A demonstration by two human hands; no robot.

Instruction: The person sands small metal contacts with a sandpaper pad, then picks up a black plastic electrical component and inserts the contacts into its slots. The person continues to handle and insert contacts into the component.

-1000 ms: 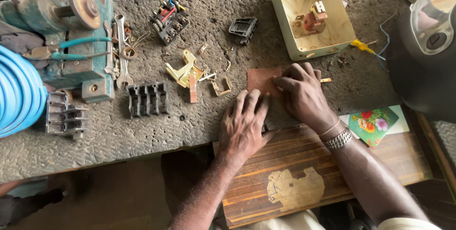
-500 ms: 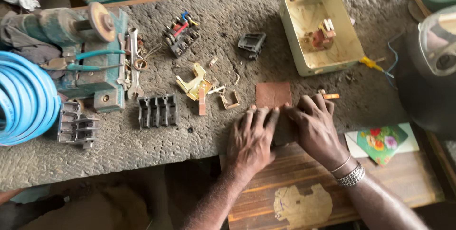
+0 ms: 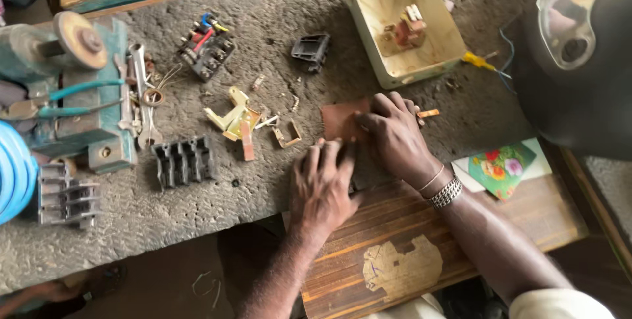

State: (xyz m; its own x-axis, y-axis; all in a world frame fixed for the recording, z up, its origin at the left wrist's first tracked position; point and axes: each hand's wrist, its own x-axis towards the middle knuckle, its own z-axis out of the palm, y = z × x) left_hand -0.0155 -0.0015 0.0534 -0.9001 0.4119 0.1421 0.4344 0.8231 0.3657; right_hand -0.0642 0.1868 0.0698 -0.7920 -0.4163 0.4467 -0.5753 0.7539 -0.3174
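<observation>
**Hands Settled on Copper Sheet at Cluttered Bench**

A grinder is seen at the bench's far left, with a black terminal block at its 4 o'clock and a wired switch part at the block's 12 o'clock. A yellowed bracket lies toward the middle. The left hand is laid flat, palm down, fingers spread wide and gripping nothing; against half a second ago it is placed slightly closer to the copper sheet, which lies at its 12 o'clock, just off the fingertips. The right hand has been drawn leftward onto the sheet's right edge, fingers curled down and pressing it to the bench rather than pinching it. The sheet itself appears unmoved. The work is judged to be at a steadying stage, the sheet being held for handling. An open cream box stands at the right hand's 12 o'clock; a dark helmet fills the right.
</observation>
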